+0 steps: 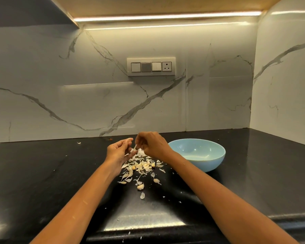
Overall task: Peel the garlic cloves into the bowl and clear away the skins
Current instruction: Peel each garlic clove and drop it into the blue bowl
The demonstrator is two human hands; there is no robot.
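Two hands meet just above the pile of skins [141, 165] on the black worktop [42, 173]. Left hand [119, 151] is palm-up with fingers curled round a garlic clove [132, 149], a whitish sliver whose long axis runs roughly upright, tilted a bit right at the top. Right hand [152, 145] has fingers bent down, pinching the papery skin hanging off that clove. A few loose cloves [140, 186] lie nearer the person, pointing all sorts of ways. Blue bowl [199, 155] sits just right of the hands; can't tell if anything's in it.
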